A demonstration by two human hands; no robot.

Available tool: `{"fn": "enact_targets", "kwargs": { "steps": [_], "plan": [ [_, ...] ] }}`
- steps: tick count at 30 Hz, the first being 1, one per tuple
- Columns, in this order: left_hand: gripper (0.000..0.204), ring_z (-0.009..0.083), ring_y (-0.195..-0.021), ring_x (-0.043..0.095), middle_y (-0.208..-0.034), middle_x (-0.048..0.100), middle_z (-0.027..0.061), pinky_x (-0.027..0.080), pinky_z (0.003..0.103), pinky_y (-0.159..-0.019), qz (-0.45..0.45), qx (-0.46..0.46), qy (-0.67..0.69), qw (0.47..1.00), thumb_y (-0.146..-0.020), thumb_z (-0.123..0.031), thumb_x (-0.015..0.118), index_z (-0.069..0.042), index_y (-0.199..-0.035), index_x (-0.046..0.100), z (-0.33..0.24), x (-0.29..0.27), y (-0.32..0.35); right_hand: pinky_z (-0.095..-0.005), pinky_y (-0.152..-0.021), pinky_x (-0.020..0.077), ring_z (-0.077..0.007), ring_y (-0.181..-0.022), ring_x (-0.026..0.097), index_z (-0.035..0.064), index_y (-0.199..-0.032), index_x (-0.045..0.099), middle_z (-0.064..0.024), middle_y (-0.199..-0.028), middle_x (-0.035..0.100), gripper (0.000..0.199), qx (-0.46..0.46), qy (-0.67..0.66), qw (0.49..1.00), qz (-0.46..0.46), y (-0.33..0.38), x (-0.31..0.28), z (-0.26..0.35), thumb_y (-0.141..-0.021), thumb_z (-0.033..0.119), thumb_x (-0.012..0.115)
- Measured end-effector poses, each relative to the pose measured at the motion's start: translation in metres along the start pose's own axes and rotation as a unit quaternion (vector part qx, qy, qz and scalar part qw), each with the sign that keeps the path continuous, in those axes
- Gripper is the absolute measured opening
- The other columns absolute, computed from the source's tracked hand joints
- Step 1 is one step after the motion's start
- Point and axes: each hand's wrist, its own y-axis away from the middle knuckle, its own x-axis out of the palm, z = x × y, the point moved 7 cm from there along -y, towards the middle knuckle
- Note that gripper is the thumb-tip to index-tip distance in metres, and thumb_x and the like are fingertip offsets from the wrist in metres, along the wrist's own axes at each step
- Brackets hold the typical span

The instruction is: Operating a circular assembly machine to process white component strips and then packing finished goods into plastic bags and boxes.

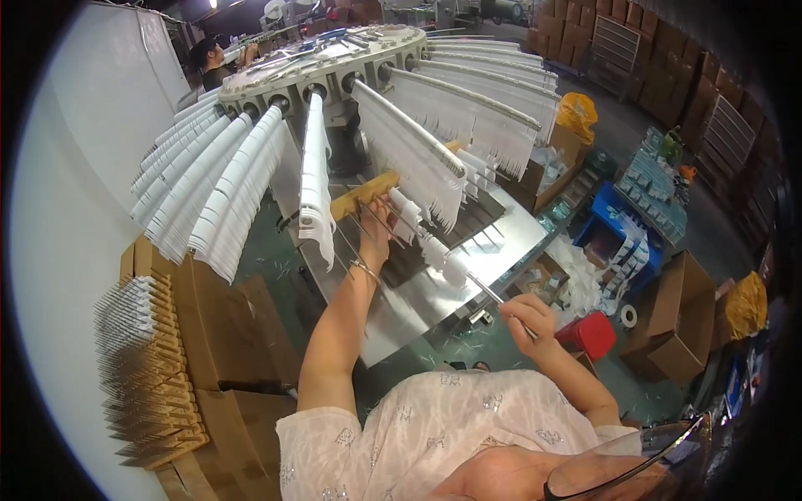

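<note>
My right hand point(529, 319) is closed around the near end of a thin metal rod point(484, 288), which slants away to the upper left. White thin pieces point(444, 259) hang in bunches along the rod's far part. Farther off, my left hand point(376, 230) is closed at the lower edge of a wooden bar point(365, 194) with metal pins sticking out of it; its fingertips are partly hidden by the pins. Above both hands stands a big round rack point(334, 63) with spokes all round, hung with rows of white strips point(413, 150).
Under my hands is a shiny metal table point(393, 321). Cardboard boxes and stacked pin bars point(154, 367) stand at the left. On the right are a blue crate point(622, 238), a red bin point(589, 334) and an open carton point(672, 313). Another person point(209, 63) is behind the rack.
</note>
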Motion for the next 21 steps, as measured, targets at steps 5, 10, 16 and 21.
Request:
{"fn": "enact_targets", "kwargs": {
  "steps": [5, 10, 16, 21],
  "plan": [
    [0.037, 0.0090, -0.050, 0.043, -0.068, 0.048, -0.0009, 0.029, 0.021, -0.038, 0.017, 0.018, 0.011, 1.000, -0.089, -0.039, 0.039, -0.006, -0.104, 0.047, -0.001, 0.001, -0.003, -0.0255, -0.057, 0.0457, -0.0189, -0.065, 0.056, -0.0024, -0.086, 0.060, -0.0113, -0.076, 0.058, 0.016, 0.053, -0.017, 0.998, -0.020, 0.035, 0.003, -0.022, -0.070, -0.003, 0.055],
    [0.023, 0.0061, -0.040, 0.037, -0.057, 0.044, -0.0017, 0.028, 0.019, -0.034, -0.016, -0.010, 0.021, 1.000, -0.090, -0.027, 0.037, -0.007, -0.093, 0.050, 0.000, 0.000, -0.001, -0.0268, -0.061, 0.0462, -0.0202, -0.067, 0.057, -0.0024, -0.087, 0.059, -0.0115, -0.076, 0.058, 0.021, 0.074, -0.005, 0.997, -0.032, 0.066, -0.016, -0.017, -0.068, -0.005, 0.051],
    [0.030, 0.0056, -0.040, 0.035, -0.057, 0.042, -0.0026, 0.027, 0.018, -0.034, -0.022, -0.008, 0.024, 0.999, -0.091, -0.034, 0.034, -0.009, -0.095, 0.050, -0.001, 0.002, -0.001, -0.0295, -0.058, 0.0452, -0.0215, -0.061, 0.055, -0.0018, -0.086, 0.059, -0.0123, -0.072, 0.057, 0.023, 0.022, -0.021, 0.997, -0.067, 0.057, -0.050, 0.014, -0.067, -0.003, 0.046],
    [0.035, 0.0071, -0.041, 0.035, -0.060, 0.043, -0.0013, 0.026, 0.020, -0.035, 0.021, -0.001, 0.043, 0.999, -0.090, -0.038, 0.036, -0.007, -0.101, 0.047, -0.001, 0.006, -0.001, -0.0276, -0.052, 0.0434, -0.0199, -0.057, 0.053, -0.0012, -0.078, 0.060, -0.0102, -0.068, 0.055, 0.013, -0.024, 0.027, 0.999, 0.001, 0.011, -0.052, 0.034, -0.071, -0.001, 0.049]
  ]
}}
